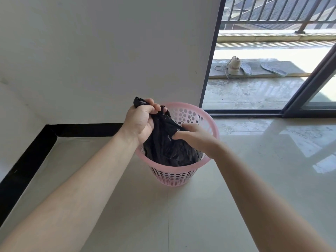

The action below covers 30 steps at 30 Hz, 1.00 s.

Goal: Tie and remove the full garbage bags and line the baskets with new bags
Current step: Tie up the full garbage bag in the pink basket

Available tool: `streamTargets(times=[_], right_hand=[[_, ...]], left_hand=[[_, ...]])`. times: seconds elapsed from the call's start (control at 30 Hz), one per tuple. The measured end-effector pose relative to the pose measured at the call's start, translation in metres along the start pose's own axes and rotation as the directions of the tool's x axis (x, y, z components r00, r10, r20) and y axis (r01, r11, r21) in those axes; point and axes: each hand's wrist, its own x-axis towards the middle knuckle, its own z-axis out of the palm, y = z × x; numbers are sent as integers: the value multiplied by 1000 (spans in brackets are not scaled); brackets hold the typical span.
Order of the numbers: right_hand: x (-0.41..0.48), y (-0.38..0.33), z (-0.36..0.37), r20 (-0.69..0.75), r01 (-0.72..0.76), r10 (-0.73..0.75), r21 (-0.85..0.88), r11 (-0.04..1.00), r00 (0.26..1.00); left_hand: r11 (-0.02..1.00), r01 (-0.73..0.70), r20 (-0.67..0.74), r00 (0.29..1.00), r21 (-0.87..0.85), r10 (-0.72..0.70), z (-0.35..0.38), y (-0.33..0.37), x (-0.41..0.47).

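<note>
Currently the pink basket [174,176] stands on the tiled floor [254,179], close in front of the white wall [109,60]. Open floor extends to the right of the basket and from it toward me. To the left of the basket, a black skirting strip [27,157] runs along the base of the wall and turns a corner. Behind the basket to the right, the dark door frame [211,57] and its floor track [243,112] border a balcony.

The basket is round, tapered plastic, perforated with circular holes and finished with a smooth rolled rim. The black garbage bag [169,150] sits inside the basket and rises above the rim; its film is thin, glossy and heavily creased. The floor tiles are pale and reflective, with a narrow grout line running from the basket toward me.

My left hand [141,120] grips the gathered neck of the bag above the basket, fingers curled tight, with a short tail of film protruding past the fist. My right hand [194,136] pinches a fold of the bag over the basket's right side.

Well beyond the basket, on the balcony, lie a pale laced shoe [234,67] and two grey insoles [273,69], with a metal railing [272,10] behind them.
</note>
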Motion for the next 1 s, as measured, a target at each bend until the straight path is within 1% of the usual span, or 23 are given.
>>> streamTargets(times=[0.07,0.17,0.2,0.23,0.3,0.33,0.37,0.43,0.5,0.53,0.6,0.67,0.7,0.73,0.77,0.8,0.87,0.9,0.97,1.0], right_hand=[[0,4,0,66,-22,16,99,995,998],[2,9,-2,192,-54,-12,335,941,981],[2,9,-2,201,-80,5,366,927,980],[1,7,-1,175,-103,41,363,926,984],[0,6,3,50,-85,75,250,965,996],[0,7,6,-2,-49,50,191,980,999],[-2,6,8,-38,2,4,156,988,999],[-3,6,12,-64,124,-116,128,984,991],[-3,4,14,-89,242,-236,70,968,968],[-2,3,15,-136,288,-282,27,957,950],[-2,0,16,-314,332,-339,-79,940,887],[-1,-2,12,-516,287,-306,-118,951,800],[0,-4,9,-585,257,-274,-115,960,763],[1,-5,5,-619,222,-243,-112,969,747],[2,-6,2,-620,186,-210,-104,977,756],[3,-8,0,-601,153,-173,-84,985,780],[2,-8,1,-560,94,-76,3,996,825],[1,-7,3,-545,61,-25,49,997,838],[-1,-6,3,-519,-8,95,167,986,850],[-1,-6,0,-502,-31,155,248,968,851]], left_hand=[[997,56,25,998,-57,-55,-2,1,-1],[998,56,15,998,-14,-56,-2,-1,-3],[999,50,14,999,2,-50,-2,-1,-4],[999,47,16,999,12,-47,-2,-2,-5],[999,41,24,999,34,-42,-2,-3,-7],[998,33,26,999,49,-34,-2,-3,-7],[997,23,27,999,67,-24,-2,-2,-7],[995,7,30,999,100,-10,-2,-2,-6],[994,-3,37,999,110,-2,-1,-2,-4],[993,-9,37,999,116,5,-1,-2,-4],[987,-19,29,999,159,15,-1,-3,-3],[971,-24,12,1000,237,22,-3,-6,-3],[964,-20,0,1000,265,21,-3,-7,-4],[965,-7,-10,1000,262,10,-4,-9,-4],[976,17,-15,1000,215,-14,-3,-11,-4],[991,45,-15,999,125,-44,-3,-12,-4],[994,82,-14,996,-75,-84,-2,-13,-4],[987,84,-28,996,-137,-89,-1,-13,-3],[980,71,-93,992,-186,-89,0,-15,-2],[978,57,-148,985,-200,-88,0,-17,-2]])
